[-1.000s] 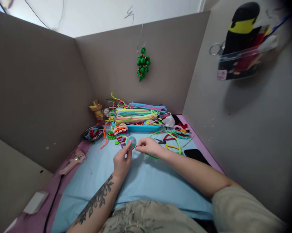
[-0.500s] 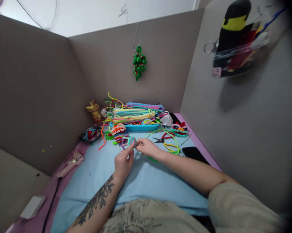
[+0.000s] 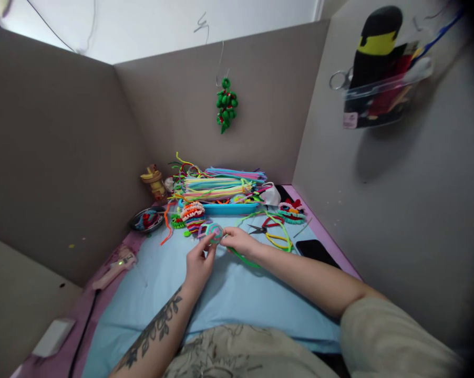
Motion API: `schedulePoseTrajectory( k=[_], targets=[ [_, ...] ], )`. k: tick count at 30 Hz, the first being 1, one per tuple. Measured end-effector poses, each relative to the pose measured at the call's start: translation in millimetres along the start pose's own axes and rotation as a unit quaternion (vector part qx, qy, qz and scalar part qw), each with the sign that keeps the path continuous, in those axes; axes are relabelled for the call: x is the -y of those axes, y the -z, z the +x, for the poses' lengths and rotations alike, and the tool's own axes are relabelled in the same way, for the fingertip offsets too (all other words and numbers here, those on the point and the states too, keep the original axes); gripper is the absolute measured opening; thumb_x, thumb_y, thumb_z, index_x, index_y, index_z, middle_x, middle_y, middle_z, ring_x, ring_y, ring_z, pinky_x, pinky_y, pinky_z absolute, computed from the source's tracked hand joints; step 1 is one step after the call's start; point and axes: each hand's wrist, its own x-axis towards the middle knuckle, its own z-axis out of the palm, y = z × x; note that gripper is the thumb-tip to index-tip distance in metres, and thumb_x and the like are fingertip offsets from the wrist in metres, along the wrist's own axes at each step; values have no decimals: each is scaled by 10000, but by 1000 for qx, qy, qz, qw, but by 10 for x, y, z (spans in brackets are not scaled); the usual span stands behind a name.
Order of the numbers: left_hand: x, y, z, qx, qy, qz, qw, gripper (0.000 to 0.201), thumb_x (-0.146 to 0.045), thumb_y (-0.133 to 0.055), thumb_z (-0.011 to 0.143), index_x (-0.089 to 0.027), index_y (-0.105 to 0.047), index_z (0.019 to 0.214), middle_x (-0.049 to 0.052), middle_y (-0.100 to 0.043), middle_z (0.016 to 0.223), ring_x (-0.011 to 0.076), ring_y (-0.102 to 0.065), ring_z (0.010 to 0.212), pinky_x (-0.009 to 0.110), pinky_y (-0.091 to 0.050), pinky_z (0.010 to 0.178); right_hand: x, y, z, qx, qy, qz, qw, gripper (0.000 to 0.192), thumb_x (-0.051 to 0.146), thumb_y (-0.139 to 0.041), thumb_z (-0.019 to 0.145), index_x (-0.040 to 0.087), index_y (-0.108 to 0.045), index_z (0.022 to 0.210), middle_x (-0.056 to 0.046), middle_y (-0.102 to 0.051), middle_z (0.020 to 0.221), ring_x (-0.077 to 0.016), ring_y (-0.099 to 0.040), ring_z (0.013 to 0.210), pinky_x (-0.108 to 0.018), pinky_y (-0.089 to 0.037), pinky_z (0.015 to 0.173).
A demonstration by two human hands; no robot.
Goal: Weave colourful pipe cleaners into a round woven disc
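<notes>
Both my hands meet over the light blue cloth on a small round coil of teal and pink pipe cleaner. My left hand pinches the coil from below with its fingertips. My right hand grips it from the right side, and a green pipe cleaner strand trails from under this hand across the cloth.
A blue tray piled with coloured pipe cleaners stands at the back, with finished coils beside it. Small scissors, a black phone, a metal dish and a pink glue gun lie around. Grey partition walls enclose three sides.
The hands stay joined on the coil with only small finger shifts. The green strand now shows more clearly under my right hand.
</notes>
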Motion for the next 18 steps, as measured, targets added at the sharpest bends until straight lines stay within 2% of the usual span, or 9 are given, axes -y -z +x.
schedulePoseTrajectory(
  k=[3, 7, 11, 15, 18],
  targets=[
    [8, 13, 24, -11, 26, -40, 999, 337, -319, -551, 777, -199, -614, 1085, 40, -658, 852, 100, -511, 556, 206, -409, 498, 6, -15, -15, 8, 13, -8, 1000, 135, 152, -551, 628, 141, -578, 759, 63, -486, 437, -63, -412, 413, -181, -269, 419],
    [3, 19, 46, -9, 47, -78, 996, 376, -309, -570, 764, -201, -590, 1123, 38, -643, 806, 118, -541, 583, 229, -435, 537, -21, -49, -23, 31, 24, 93, 995, 260, 189, -597, 648, 150, -589, 905, 63, -499, 474, -65, -436, 439, -183, -289, 440],
    [-9, 16, 47, -2, 51, -94, 994, 393, -299, -587, 752, -201, -580, 1133, 36, -632, 784, 130, -552, 603, 240, -440, 549, -56, -60, -18, 61, -12, 194, 979, 310, 185, -623, 631, 148, -592, 936, 36, -535, 526, -69, -467, 471, -185, -301, 450],
    [-8, 21, 49, -3, 63, -128, 990, 386, -297, -588, 754, -208, -575, 1129, 24, -622, 758, 124, -546, 599, 240, -442, 559, -53, -47, -23, 61, -45, 248, 966, 336, 153, -594, 620, 159, -580, 955, 31, -545, 505, -70, -460, 448, -186, -300, 444],
    [-20, 31, 55, -7, 75, -153, 985, 373, -300, -592, 752, -206, -576, 1112, 12, -609, 731, 113, -536, 590, 234, -440, 566, -49, -45, -31, 86, -54, 271, 957, 366, 129, -570, 608, 176, -568, 972, 34, -556, 512, -71, -459, 442, -191, -316, 452]
  ],
)
